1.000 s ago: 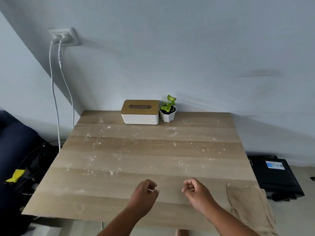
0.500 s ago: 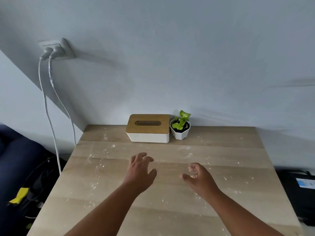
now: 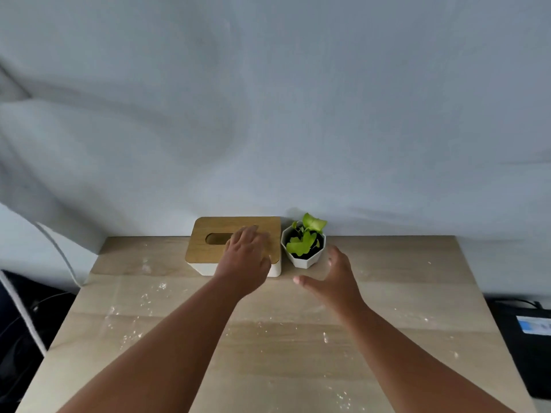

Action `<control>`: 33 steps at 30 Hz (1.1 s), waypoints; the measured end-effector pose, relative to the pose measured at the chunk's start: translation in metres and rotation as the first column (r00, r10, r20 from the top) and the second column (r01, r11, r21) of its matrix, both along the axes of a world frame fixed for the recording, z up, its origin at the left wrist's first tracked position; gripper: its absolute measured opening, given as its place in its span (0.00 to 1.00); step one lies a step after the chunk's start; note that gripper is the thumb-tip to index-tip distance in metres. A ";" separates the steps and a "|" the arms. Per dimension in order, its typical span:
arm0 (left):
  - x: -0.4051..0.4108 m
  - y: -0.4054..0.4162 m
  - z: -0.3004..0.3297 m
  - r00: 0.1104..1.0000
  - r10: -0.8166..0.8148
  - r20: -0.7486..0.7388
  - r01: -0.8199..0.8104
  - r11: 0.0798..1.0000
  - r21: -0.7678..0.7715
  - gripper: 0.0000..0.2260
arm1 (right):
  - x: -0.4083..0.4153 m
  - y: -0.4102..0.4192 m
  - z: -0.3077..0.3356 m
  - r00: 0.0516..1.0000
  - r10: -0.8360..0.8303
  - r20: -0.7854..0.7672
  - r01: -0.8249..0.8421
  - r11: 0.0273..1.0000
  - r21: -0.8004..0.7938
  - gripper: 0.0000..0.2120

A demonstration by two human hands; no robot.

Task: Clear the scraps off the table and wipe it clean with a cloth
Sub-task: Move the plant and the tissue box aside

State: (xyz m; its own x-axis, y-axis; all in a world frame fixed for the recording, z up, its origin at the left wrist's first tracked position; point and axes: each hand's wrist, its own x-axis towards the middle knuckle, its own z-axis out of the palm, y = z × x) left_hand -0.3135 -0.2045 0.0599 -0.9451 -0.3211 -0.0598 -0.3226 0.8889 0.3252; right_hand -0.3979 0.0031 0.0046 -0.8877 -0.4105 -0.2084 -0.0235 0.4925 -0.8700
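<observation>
White crumbs and scraps [image 3: 143, 299] lie scattered over the light wooden table [image 3: 402, 293]. At the back stands a white tissue box with a wooden lid [image 3: 205, 248]. My left hand [image 3: 246, 256] lies over the right part of that lid, fingers spread and fairly straight. My right hand [image 3: 334, 277] hovers open just in front and to the right of a small potted plant [image 3: 304, 245], thumb pointing left, holding nothing. No cloth is in view.
The table's back edge meets a pale wall. A white cable [image 3: 59, 254] hangs at the left beside dark clutter on the floor. A black device [image 3: 527, 338] sits on the floor to the right of the table.
Both hands have reached from the near edge to the back of the table. The left hand has come over the tissue box lid, the right beside the plant pot. The camera has moved closer.
</observation>
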 end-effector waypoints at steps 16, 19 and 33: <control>-0.027 -0.012 -0.051 0.977 -0.008 -0.212 -0.054 0.957 -0.285 0.27 | -0.032 -0.043 -0.040 0.988 -0.087 -0.125 0.053 0.967 -0.247 0.53; -0.027 -0.012 -0.054 0.975 -0.013 -0.223 -0.058 0.950 -0.308 0.27 | -0.031 -0.047 -0.040 0.980 -0.130 -0.154 0.088 0.964 -0.252 0.49; -0.026 -0.012 -0.054 0.980 -0.003 -0.199 -0.063 0.944 -0.325 0.27 | -0.031 0.014 -0.032 0.966 -0.243 -0.091 0.218 0.949 -0.227 0.45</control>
